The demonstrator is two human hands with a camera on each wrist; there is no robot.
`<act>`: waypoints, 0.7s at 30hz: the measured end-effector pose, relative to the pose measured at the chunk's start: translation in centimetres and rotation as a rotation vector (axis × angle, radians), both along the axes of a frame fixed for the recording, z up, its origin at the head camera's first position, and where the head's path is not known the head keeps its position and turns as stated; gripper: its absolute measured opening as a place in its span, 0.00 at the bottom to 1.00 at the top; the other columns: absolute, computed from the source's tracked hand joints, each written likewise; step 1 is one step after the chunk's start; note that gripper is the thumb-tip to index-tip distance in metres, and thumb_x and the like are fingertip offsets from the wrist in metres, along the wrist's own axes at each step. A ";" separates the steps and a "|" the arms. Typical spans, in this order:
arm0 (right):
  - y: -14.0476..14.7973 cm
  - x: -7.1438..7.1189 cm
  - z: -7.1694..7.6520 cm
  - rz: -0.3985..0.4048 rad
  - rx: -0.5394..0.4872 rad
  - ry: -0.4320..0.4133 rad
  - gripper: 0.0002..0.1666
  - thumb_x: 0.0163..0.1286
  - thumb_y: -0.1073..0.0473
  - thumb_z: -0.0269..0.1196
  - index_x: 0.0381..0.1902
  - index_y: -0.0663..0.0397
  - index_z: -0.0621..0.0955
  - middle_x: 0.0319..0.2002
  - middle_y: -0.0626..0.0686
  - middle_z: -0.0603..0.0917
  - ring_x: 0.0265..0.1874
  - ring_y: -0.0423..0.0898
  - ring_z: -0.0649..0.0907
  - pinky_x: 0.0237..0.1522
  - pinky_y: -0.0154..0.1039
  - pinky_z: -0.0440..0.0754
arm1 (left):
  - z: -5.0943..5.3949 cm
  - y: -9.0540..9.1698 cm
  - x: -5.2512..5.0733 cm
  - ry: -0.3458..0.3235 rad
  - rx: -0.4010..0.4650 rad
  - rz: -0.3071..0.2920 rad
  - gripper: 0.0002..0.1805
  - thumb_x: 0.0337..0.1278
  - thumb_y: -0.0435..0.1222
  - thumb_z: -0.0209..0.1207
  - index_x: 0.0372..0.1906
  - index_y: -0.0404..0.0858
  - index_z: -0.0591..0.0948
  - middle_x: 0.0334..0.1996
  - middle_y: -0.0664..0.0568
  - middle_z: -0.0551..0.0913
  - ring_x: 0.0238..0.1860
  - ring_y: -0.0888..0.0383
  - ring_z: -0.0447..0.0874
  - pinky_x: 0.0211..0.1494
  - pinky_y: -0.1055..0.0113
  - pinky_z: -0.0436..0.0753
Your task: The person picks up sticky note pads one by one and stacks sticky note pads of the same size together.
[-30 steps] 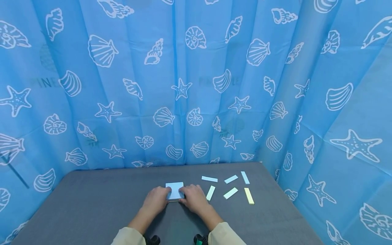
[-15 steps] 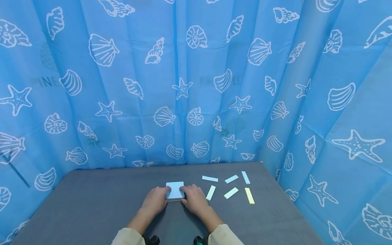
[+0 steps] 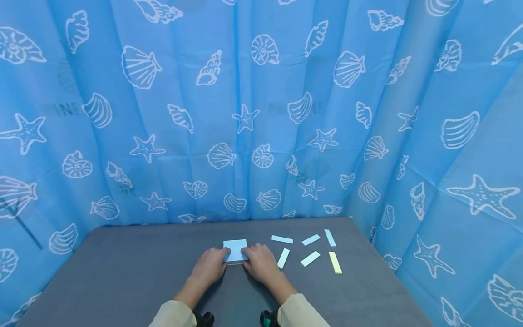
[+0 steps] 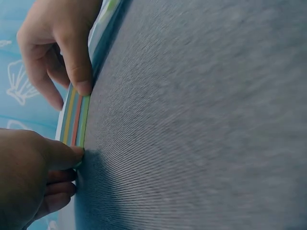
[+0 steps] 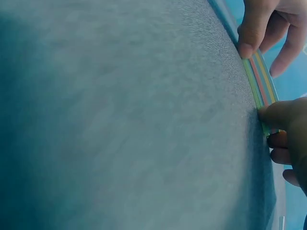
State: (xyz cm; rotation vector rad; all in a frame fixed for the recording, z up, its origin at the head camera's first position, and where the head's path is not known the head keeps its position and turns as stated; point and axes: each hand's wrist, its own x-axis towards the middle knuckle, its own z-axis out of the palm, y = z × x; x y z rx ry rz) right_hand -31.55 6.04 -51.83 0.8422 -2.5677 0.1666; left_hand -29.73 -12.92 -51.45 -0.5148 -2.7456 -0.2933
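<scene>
Stripes (image 4: 76,120) of green, red, yellow edge the pale-topped block (image 3: 235,248).

We see a finely ribbed, matt grey cloth worktop (image 3: 135,268), a smooth blue shell-printed curtain (image 3: 269,86) across the upper frame, and a smooth, matt, pale-blue-topped square stack (image 3: 235,248).

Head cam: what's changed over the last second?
The square layered stack moved slightly forward, toward the curtain, with the left hand and right hand gripping its sides. Nothing newly gripped or let go. The six small bars kept their places on the table.
</scene>
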 end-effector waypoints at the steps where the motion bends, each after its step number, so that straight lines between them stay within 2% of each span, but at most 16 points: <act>1: -0.1 -0.1 0.0 -0.010 -0.001 0.002 0.18 0.62 0.50 0.69 0.48 0.47 0.84 0.34 0.45 0.85 0.30 0.42 0.78 0.31 0.36 0.74 | 0.0 0.0 -0.2 0.008 0.001 -0.003 0.16 0.49 0.34 0.71 0.45 0.38 0.84 0.31 0.49 0.86 0.33 0.53 0.85 0.38 0.57 0.83; 5: -0.5 -0.7 -0.1 -0.055 -0.003 -0.010 0.18 0.62 0.51 0.69 0.49 0.48 0.84 0.35 0.46 0.86 0.33 0.44 0.80 0.34 0.39 0.77 | -0.3 0.1 -1.1 0.020 0.015 0.010 0.15 0.51 0.34 0.70 0.46 0.38 0.85 0.32 0.48 0.86 0.35 0.52 0.85 0.40 0.56 0.83; 11: -1.4 -1.9 0.3 -0.105 -0.015 -0.026 0.17 0.61 0.53 0.70 0.48 0.49 0.84 0.36 0.48 0.86 0.34 0.47 0.81 0.36 0.43 0.79 | -0.6 0.0 -2.1 0.031 0.088 0.069 0.16 0.51 0.35 0.70 0.47 0.40 0.85 0.34 0.48 0.85 0.35 0.51 0.83 0.40 0.54 0.82; 15: -1.7 -2.5 0.5 -0.134 -0.024 -0.042 0.17 0.61 0.54 0.70 0.48 0.49 0.84 0.33 0.49 0.86 0.32 0.47 0.80 0.34 0.43 0.79 | -0.8 0.0 -2.6 -0.015 0.155 0.115 0.17 0.52 0.34 0.70 0.50 0.41 0.84 0.36 0.48 0.86 0.36 0.52 0.81 0.41 0.53 0.82; 21: -2.1 -3.2 0.7 -0.187 -0.031 -0.116 0.18 0.62 0.53 0.70 0.50 0.49 0.83 0.34 0.49 0.85 0.33 0.47 0.80 0.35 0.43 0.79 | -0.4 -0.1 -3.2 -0.115 0.196 0.134 0.21 0.51 0.35 0.71 0.53 0.43 0.83 0.40 0.49 0.85 0.40 0.50 0.79 0.46 0.49 0.79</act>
